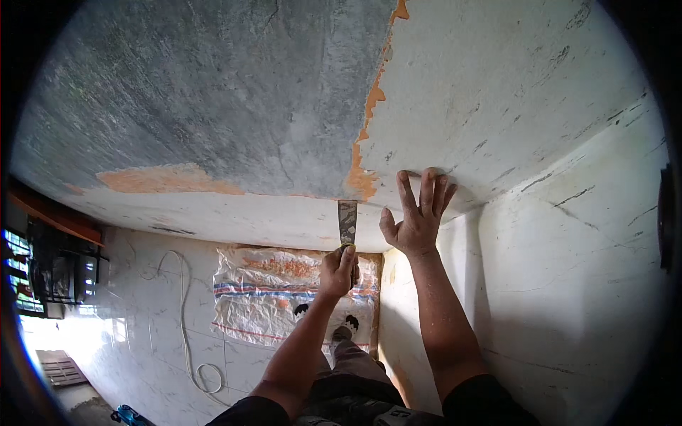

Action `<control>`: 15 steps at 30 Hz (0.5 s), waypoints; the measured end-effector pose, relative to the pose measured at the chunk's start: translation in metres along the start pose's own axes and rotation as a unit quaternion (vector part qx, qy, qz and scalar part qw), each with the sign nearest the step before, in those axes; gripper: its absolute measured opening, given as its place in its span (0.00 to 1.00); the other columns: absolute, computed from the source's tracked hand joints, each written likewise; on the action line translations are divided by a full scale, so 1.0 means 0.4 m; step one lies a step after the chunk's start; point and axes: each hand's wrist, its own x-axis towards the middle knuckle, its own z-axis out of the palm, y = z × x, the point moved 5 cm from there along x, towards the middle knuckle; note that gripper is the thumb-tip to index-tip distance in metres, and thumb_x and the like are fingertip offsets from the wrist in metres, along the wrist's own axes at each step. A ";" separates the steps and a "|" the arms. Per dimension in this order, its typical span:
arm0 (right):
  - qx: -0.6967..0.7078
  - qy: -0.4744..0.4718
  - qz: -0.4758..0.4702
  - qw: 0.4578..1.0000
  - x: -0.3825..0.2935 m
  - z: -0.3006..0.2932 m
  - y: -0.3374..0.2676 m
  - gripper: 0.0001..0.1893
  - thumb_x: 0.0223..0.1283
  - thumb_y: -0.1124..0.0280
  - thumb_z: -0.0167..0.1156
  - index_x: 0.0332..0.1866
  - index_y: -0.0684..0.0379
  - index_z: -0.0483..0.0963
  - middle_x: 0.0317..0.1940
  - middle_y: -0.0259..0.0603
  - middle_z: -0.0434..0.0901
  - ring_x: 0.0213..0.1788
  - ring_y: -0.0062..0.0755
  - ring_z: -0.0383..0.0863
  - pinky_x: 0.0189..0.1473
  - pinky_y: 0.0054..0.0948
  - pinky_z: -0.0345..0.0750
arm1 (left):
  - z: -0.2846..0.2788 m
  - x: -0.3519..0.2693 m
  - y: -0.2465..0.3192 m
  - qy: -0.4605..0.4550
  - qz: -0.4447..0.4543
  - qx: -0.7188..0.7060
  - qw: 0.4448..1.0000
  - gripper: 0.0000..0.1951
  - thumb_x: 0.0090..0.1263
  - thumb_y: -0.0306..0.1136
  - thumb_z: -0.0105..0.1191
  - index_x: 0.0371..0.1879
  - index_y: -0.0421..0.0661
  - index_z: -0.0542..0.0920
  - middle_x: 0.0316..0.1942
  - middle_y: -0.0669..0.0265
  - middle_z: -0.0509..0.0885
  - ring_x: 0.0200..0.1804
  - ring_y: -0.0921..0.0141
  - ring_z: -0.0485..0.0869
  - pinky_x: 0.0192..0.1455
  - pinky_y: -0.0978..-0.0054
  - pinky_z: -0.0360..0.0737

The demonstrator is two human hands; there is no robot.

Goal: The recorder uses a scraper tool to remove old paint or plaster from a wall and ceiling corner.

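My left hand (pixel 337 271) grips the handle of a flat scraper (pixel 348 221), its blade pointing away from me and up the wall. The blade's tip meets the lower edge of the stripped grey area (pixel 240 96), near its corner. Beside that corner runs a jagged strip of orange paint layer (pixel 364 144). My right hand (pixel 419 226) holds nothing; its fingers are spread and the fingertips rest against the white painted wall (pixel 479 80). Another orange patch (pixel 170 180) shows at the lower left of the grey area.
Below my hands, a woven plastic sack (pixel 266 314) lies on the tiled floor (pixel 144 319), scattered with orange flakes around my feet. A pale cable (pixel 184 303) loops across the tiles. A side wall (pixel 559 298) meets the scraped wall close on my right.
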 end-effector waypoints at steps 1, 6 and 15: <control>0.003 0.005 -0.001 1.000 0.002 0.003 -0.002 0.33 0.63 0.51 0.50 0.72 0.52 0.62 0.77 0.53 0.42 0.79 0.55 0.31 0.73 0.64 0.31 | -0.007 0.010 0.000 -0.019 0.018 0.015 1.000 0.23 0.79 0.47 0.41 0.23 0.43 0.72 0.11 0.67 0.72 0.12 0.76 0.71 0.16 0.77 0.68; 0.000 0.000 0.002 1.000 -0.004 0.006 0.014 0.33 0.62 0.51 0.50 0.72 0.51 0.62 0.77 0.53 0.41 0.79 0.55 0.31 0.73 0.64 0.31 | 0.019 -0.008 0.016 -0.020 -0.004 -0.029 0.999 0.21 0.79 0.44 0.43 0.23 0.45 0.69 0.12 0.72 0.69 0.12 0.78 0.68 0.15 0.77 0.65; -0.007 -0.001 -0.008 1.000 -0.012 0.010 0.009 0.34 0.62 0.50 0.50 0.72 0.53 0.62 0.77 0.54 0.41 0.79 0.56 0.31 0.73 0.64 0.31 | 0.023 0.005 0.063 -0.009 0.020 0.001 1.000 0.19 0.79 0.42 0.43 0.24 0.44 0.69 0.13 0.72 0.69 0.13 0.80 0.67 0.17 0.78 0.65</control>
